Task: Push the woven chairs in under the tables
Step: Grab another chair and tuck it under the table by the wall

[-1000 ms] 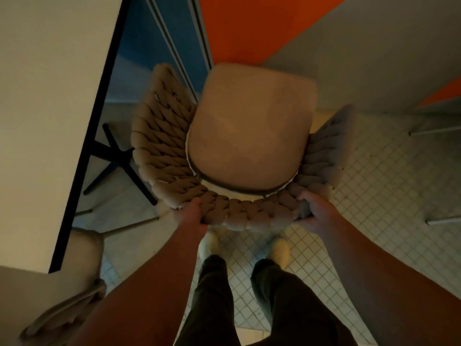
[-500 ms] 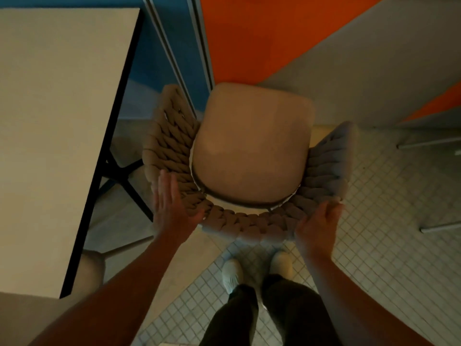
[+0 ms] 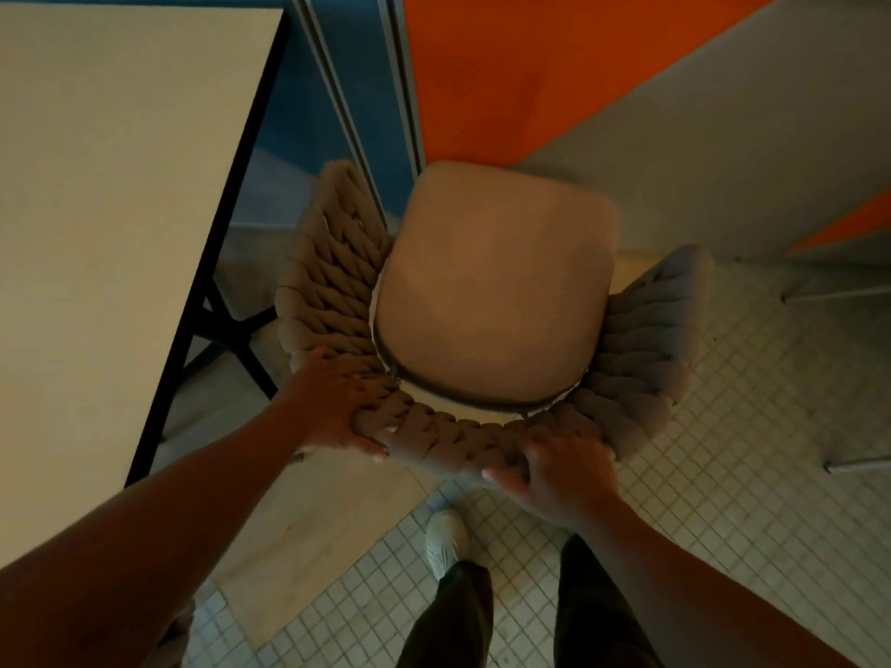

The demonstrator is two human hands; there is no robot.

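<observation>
Head view: both grips are back on the woven chair (image 3: pixel 496 291), clamped on its braided backrest (image 3: pixel 453 438).

Half a second ago the two hands lay flat and open over the rim. Now the left grip (image 3: pixel 332 402) has its fingers over the top of the braid with the thumb tucked beneath, and the right grip (image 3: pixel 564 474) is curled round the rim near the back's right corner. The chair stands on the floor between the pale surface (image 3: pixel 120 185) on the left and the grey surface (image 3: pixel 723 137) on the right. Its whole seat cushion is in plain sight, so it is under neither. From where I stand it looks like a fresh hold for steering, and the push in has yet to be made.
</observation>
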